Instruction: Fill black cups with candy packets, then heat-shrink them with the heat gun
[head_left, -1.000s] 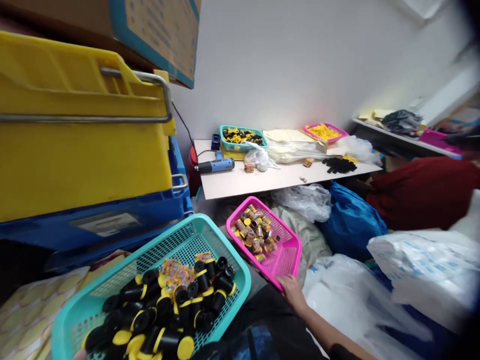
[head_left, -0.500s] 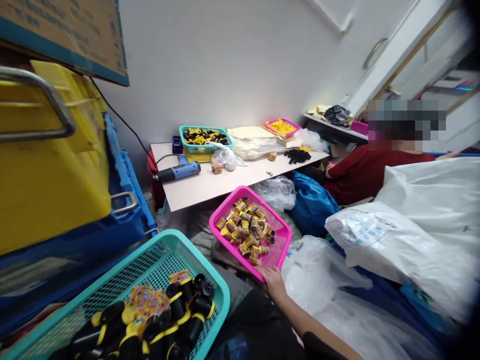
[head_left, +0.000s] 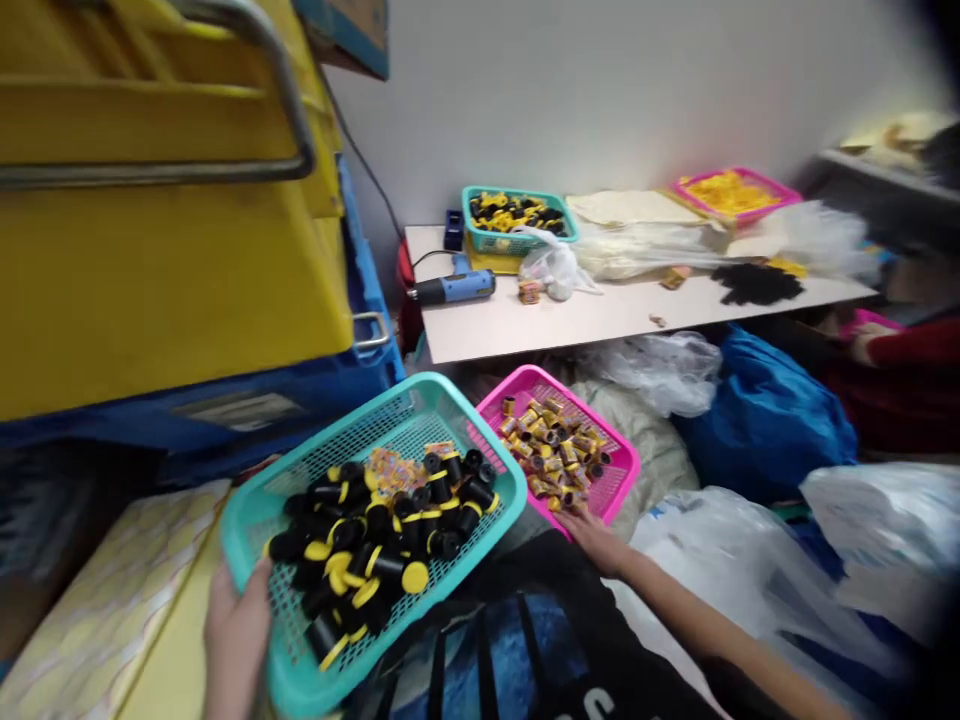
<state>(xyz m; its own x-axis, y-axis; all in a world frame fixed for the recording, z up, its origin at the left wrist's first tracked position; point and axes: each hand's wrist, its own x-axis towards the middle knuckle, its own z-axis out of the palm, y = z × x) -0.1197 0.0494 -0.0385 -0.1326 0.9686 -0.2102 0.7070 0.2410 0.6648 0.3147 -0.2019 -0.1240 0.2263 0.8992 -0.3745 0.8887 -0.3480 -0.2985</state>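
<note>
left hand [head_left: 238,622] appeared, gripping teal basket [head_left: 516,485]. past right fingers [head_left: 574,517] gripping pink basket [head_left: 628,474], patterned pieces [head_left: 556,455] seem done; black cylinders [head_left: 388,563] remain.

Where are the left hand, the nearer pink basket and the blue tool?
Left hand [head_left: 237,618], head view: its middle.
Nearer pink basket [head_left: 629,471], head view: right rim.
Blue tool [head_left: 462,287], head view: its barrel.

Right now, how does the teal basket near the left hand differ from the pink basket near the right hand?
The teal basket holds mostly black and yellow cylinders; the pink basket holds smaller yellow and brown pieces.
The teal basket looks larger, and its corner covers part of the pink basket.
The left hand is at the teal basket's left rim; the right hand at the pink basket's near rim.
Both have open tops and mesh walls.
</note>
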